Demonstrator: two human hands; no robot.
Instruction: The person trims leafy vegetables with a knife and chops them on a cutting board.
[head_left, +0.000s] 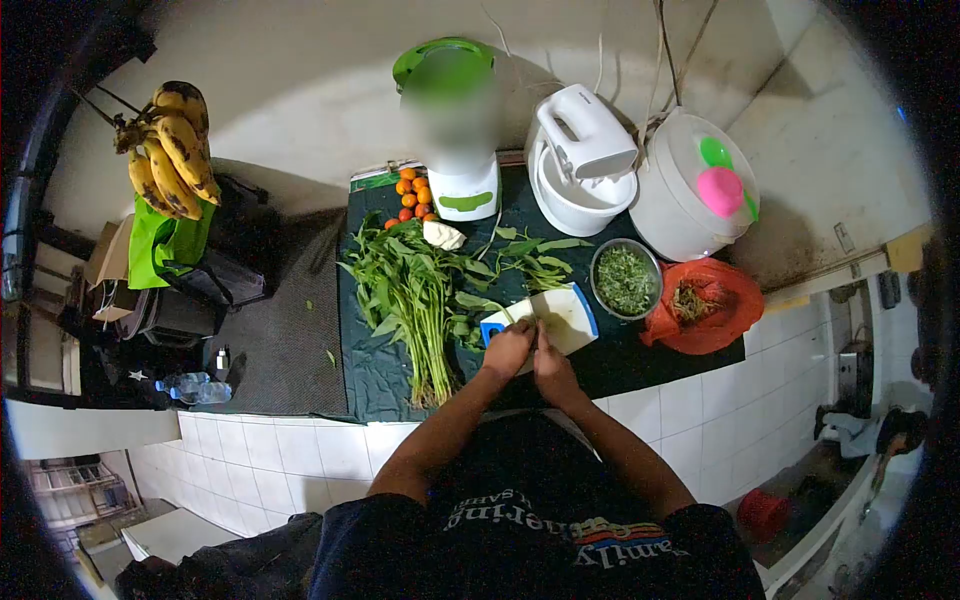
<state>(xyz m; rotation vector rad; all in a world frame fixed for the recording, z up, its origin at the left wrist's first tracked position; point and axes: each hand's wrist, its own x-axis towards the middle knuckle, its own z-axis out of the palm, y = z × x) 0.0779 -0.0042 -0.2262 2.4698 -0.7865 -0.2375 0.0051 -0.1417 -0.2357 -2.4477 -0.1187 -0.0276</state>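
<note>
A white cutting board (572, 318) with blue edges lies at the table's front, below both hands. My left hand (508, 347) is closed on a green stem (507, 314) at the board's left side. Close beside it, my right hand (553, 372) is closed around what looks like a thin knife, mostly hidden by the fingers. A large bunch of long-stemmed leafy greens (425, 325) lies to the left, roots toward me. More loose leafy sprigs (535, 262) lie behind the board. Right of the board stands a metal bowl (597, 296) of chopped greens (625, 278).
A red plastic bag (690, 338) holds stem scraps at the right. Behind stand a white stand mixer (590, 140), a white lidded container (672, 180) and a green-and-white blender (467, 185). Orange-red fruits (412, 186) and a white lump (443, 235) sit back left; bananas (175, 155) hang farther left.
</note>
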